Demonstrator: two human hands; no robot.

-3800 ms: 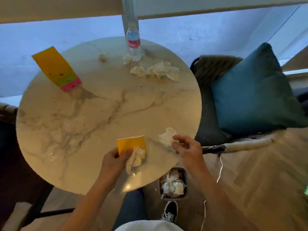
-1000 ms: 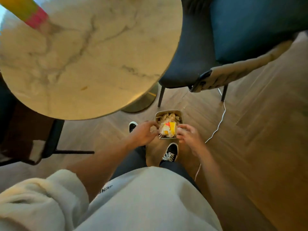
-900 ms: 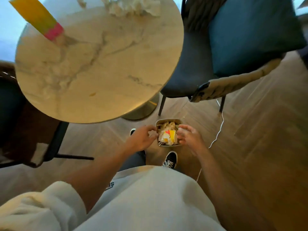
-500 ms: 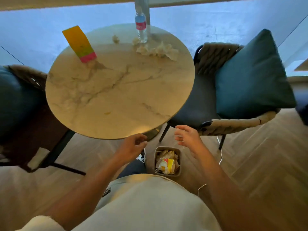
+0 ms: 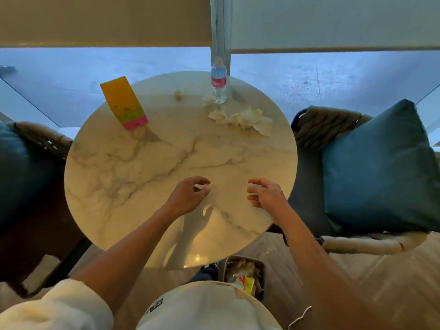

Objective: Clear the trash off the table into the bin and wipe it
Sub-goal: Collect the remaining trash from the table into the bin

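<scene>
**Both hands empty over the worktop, trash left at far side**

Nearest: white sweatshirt (image 5: 207, 308), small dark print on it, too blurred to read. Bin (image 5: 260, 263) on the wood floor just beside the worktop's near edge, partly hidden by the sweatshirt; crumpled tissues and a yellow wrapper (image 5: 248, 283) inside. White cable (image 5: 298, 317) on the floor at the right.

Left hand (image 5: 188, 196) and right hand (image 5: 266, 192) both over the near half of the round marble worktop (image 5: 133, 167), apart from each other. Each grip loosely curled, fingers relaxed, pinching nothing. Cannot tell if they touch the surface.

Far side: cluster of crumpled tissues (image 5: 242, 119) right of centre, one more tissue (image 5: 208, 101) just beside the bottle, a small scrap (image 5: 178, 94) further left. Water bottle (image 5: 218, 81) upright at the far edge, red label, lettering unreadable. Yellow carton (image 5: 123, 103) with green and pink bands at the far left, leaning; print too small to read.

Chair with teal cushion (image 5: 378, 167) at the right, another chair (image 5: 31, 144) at the left. Window (image 5: 333, 77) behind.
</scene>
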